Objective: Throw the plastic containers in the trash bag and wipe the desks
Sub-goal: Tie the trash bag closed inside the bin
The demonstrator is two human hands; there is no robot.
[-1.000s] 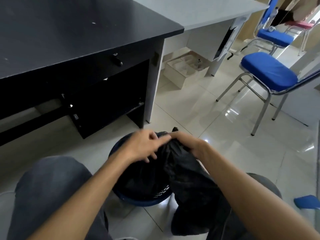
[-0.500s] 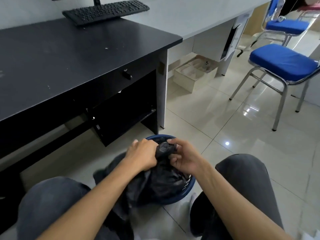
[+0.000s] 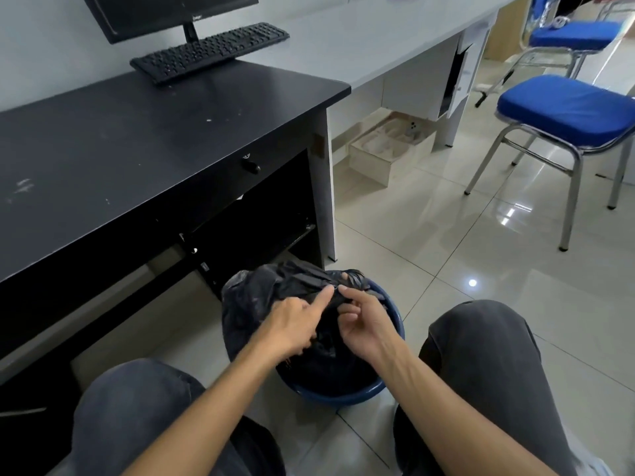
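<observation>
A black trash bag [image 3: 254, 297] sits in a round blue bin [image 3: 347, 396] on the tiled floor between my knees. My left hand [image 3: 292, 324] holds a fold of the bag, its index finger stretched out along the plastic. My right hand [image 3: 364, 321] pinches the bag's gathered edge right beside it, fingers curled. The two hands nearly touch over the bin's middle. A black desk [image 3: 137, 142] stands just left of the bin and a long grey desk [image 3: 360, 39] runs behind it. No plastic containers show.
A black keyboard [image 3: 209, 51] and a monitor [image 3: 161, 13] stand at the desks' back. Two blue-seated metal chairs [image 3: 567, 111] stand on the right. A shallow wooden box [image 3: 388, 146] lies on the floor under the grey desk.
The view has tilted up, bringing the monitor into sight. My hands have spread the bag wider over the bin, and my left index finger has straightened.
</observation>
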